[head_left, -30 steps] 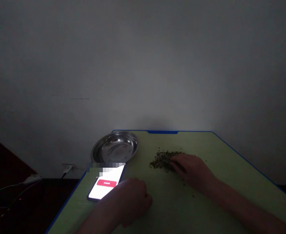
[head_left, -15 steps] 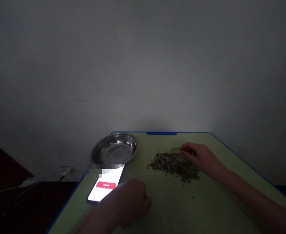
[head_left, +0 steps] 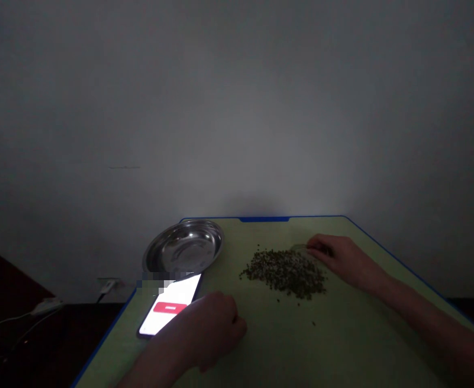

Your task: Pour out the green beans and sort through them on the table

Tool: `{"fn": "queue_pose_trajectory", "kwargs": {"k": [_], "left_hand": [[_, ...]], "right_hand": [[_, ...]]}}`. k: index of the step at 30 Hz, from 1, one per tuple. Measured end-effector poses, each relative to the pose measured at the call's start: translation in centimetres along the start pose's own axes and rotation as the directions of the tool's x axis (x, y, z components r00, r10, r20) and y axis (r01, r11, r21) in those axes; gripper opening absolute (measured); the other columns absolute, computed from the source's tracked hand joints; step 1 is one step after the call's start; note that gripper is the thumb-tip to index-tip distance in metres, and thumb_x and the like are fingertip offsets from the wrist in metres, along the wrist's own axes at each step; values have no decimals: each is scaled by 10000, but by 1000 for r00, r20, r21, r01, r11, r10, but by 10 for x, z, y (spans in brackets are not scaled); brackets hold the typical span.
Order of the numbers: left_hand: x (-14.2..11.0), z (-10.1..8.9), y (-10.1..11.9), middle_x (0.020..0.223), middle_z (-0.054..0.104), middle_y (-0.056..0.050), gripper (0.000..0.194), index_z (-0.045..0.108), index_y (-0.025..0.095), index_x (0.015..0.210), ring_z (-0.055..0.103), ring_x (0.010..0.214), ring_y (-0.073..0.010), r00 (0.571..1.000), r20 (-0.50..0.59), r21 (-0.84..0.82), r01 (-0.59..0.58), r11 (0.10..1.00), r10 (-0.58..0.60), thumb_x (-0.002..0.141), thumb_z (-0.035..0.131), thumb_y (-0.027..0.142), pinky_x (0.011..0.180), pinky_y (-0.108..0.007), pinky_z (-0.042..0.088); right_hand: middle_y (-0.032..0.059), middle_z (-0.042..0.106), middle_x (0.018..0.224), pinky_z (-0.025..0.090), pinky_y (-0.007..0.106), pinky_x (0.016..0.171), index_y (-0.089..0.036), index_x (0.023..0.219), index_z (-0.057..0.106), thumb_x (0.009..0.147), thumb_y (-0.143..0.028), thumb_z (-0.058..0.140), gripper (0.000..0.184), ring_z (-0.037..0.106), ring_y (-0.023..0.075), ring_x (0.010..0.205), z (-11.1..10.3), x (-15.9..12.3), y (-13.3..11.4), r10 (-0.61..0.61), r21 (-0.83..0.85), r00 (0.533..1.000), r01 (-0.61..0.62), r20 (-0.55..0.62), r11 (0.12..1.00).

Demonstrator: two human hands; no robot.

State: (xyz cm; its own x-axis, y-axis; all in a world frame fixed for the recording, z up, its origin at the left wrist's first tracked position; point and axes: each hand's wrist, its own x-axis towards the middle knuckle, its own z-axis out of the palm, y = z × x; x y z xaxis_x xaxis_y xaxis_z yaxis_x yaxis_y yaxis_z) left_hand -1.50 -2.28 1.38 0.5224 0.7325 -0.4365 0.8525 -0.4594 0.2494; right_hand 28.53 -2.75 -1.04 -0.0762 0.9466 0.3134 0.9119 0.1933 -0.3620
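A loose heap of small dark and pale grains (head_left: 285,272) lies on the pale green table (head_left: 277,345). At the heap's far right edge, my right hand (head_left: 334,256) is closed, its fingertips pinching a thin, shiny utensil (head_left: 300,247). Only the utensil's end shows, pointing left over the back of the heap; its exact kind is unclear. My left hand (head_left: 216,326) is a loose fist low over the near part of the table, right of a phone (head_left: 178,293). Its fingers curl under, so whatever they may hold is hidden.
A shiny steel bowl (head_left: 186,248) stands at the back left of the table, just beyond the lit phone. The table's blue edge meets a grey wall (head_left: 237,108). White cables with a power strip (head_left: 46,306) lie at the lower left.
My right hand has drawn slightly right with the utensil, away from the heap, and the utensil looks narrower. My left hand stays closed by the phone. The whole view has shifted a little.
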Motion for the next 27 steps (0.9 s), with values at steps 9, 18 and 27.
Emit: {"fn": "queue_pose_trajectory", "kwargs": {"k": [9, 18, 27], "left_hand": [[-1, -1, 5, 557, 611, -103, 426, 627, 105, 693, 556, 451, -158, 992, 116, -38, 47, 998, -43, 840, 293, 324, 431, -243, 403], [-2, -4, 8, 668, 642, -107, 391, 633, 115, 757, 577, 529, -160, 995, 86, 45, 40, 998, -44, 848, 307, 309, 482, -252, 425], [-2, -2, 7, 607, 616, -88, 383, 597, 130, 700, 562, 466, -150, 998, 46, 42, 40, 998, -42, 860, 292, 296, 418, -237, 361]], "right_hand": [[31, 657, 659, 428, 317, 571, -182, 990, 614, 818, -330, 465, 271, 590, 193, 582, 3, -10, 44, 202, 25, 974, -201, -106, 979], [-25, 555, 545, 379, 285, 509, -160, 1007, 626, 811, -347, 454, 321, 521, 161, 513, 12, -18, 41, 201, 108, 979, -195, -46, 975], [11, 665, 593, 395, 284, 468, -151, 1093, 594, 813, -405, 477, 396, 525, 153, 460, -5, -20, 34, 291, 224, 956, -291, 33, 930]]}}
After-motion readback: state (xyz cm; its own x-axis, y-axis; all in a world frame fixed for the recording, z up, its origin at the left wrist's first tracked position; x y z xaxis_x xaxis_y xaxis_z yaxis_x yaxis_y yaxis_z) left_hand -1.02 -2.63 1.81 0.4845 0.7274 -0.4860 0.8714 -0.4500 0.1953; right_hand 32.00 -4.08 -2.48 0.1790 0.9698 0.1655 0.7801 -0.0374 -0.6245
